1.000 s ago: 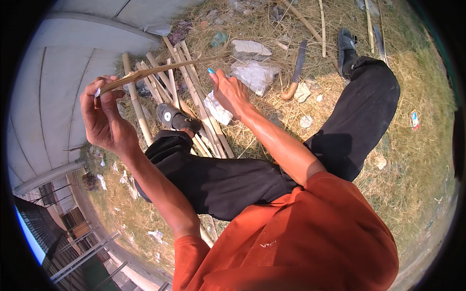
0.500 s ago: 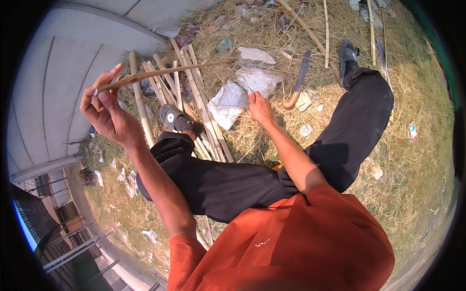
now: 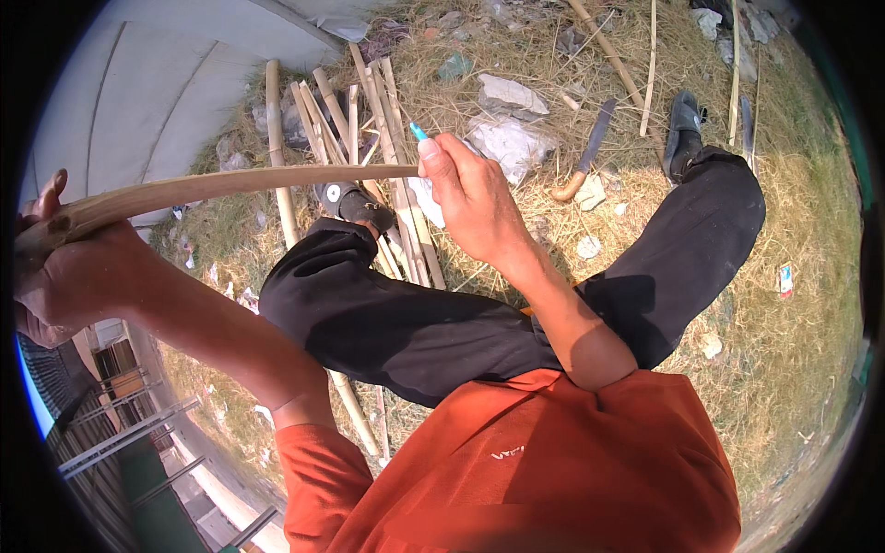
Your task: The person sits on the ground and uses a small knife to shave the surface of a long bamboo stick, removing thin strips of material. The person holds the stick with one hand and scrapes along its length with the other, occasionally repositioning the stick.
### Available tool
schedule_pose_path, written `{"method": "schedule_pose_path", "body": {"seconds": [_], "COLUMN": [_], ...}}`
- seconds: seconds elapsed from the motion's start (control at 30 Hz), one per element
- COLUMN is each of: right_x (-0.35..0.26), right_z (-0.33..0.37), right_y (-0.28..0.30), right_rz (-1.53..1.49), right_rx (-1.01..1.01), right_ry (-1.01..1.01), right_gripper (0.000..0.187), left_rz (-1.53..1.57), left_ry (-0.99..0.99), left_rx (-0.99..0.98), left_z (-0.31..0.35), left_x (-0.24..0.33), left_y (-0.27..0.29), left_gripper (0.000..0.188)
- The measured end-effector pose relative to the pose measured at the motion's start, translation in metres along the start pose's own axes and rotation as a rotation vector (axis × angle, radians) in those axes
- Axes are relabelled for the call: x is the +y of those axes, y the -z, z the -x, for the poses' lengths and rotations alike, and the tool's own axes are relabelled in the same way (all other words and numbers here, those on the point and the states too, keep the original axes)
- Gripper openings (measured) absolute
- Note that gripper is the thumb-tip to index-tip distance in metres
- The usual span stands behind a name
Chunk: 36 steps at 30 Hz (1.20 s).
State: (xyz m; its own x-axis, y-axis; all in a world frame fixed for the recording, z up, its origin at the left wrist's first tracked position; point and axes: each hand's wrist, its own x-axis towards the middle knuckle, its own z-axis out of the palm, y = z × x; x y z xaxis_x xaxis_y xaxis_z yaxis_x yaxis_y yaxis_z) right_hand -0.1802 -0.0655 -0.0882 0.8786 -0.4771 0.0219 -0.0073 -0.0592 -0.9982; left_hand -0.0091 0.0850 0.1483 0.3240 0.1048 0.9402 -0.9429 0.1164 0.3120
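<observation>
A long, slightly bent bamboo strip [image 3: 240, 182] runs across the left half of the view. My left hand [image 3: 88, 281] is closed round its thick end at the left edge, partly cut off by the rim. The thin end reaches the fingers of my right hand [image 3: 479, 203], which is closed. Out of that fist, by the thumb, sticks a slim pen-like thing with a teal end [image 3: 418, 132]; the rest of it is hidden. Whether my right fingers also grip the strip's tip, I cannot tell.
Bamboo pieces [image 3: 406, 207] lie in a pile by my left foot. A large knife with a curved wooden handle [image 3: 590, 152] rests on dry grass between my feet, near pale stones [image 3: 512, 147]. Another blade [image 3: 747, 124] lies beyond my right shoe. A grey wall [image 3: 175, 83] rises at left.
The strip and my left hand have come closer and lower, toward the left edge. My right hand has risen leftward from near the stones to the strip's thin end.
</observation>
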Motion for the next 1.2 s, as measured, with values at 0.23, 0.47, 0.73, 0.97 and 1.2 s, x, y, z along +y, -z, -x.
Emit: {"method": "schedule_pose_path", "body": {"seconds": [0.23, 0.47, 0.73, 0.97, 1.2], "right_x": [-0.003, -0.007, 0.043, 0.049, 0.056], "right_z": [0.039, 0.067, 0.070, 0.079, 0.071], "right_y": [-0.019, -0.019, -0.026, -0.043, -0.038], "right_rz": [0.119, 0.083, 0.301, 0.347, 0.369], "right_rx": [-0.081, -0.174, -0.103, -0.026, -0.007], "right_ry": [-0.008, -0.071, -0.213, -0.055, -0.083], "right_gripper": [0.028, 0.028, 0.024, 0.024, 0.025], "left_rz": [-0.073, 0.183, 0.339, 0.150, 0.065], "left_ry": [0.005, 0.141, 0.295, 0.253, 0.164], "left_rx": [-0.046, -0.323, -0.479, -0.326, -0.314], "left_z": [0.094, 0.095, 0.101, 0.111, 0.112], "left_x": [-0.002, -0.003, -0.004, 0.002, 0.010], "left_y": [-0.014, -0.003, 0.011, 0.007, 0.003], "left_gripper": [0.024, 0.038, 0.060, 0.057, 0.045]}}
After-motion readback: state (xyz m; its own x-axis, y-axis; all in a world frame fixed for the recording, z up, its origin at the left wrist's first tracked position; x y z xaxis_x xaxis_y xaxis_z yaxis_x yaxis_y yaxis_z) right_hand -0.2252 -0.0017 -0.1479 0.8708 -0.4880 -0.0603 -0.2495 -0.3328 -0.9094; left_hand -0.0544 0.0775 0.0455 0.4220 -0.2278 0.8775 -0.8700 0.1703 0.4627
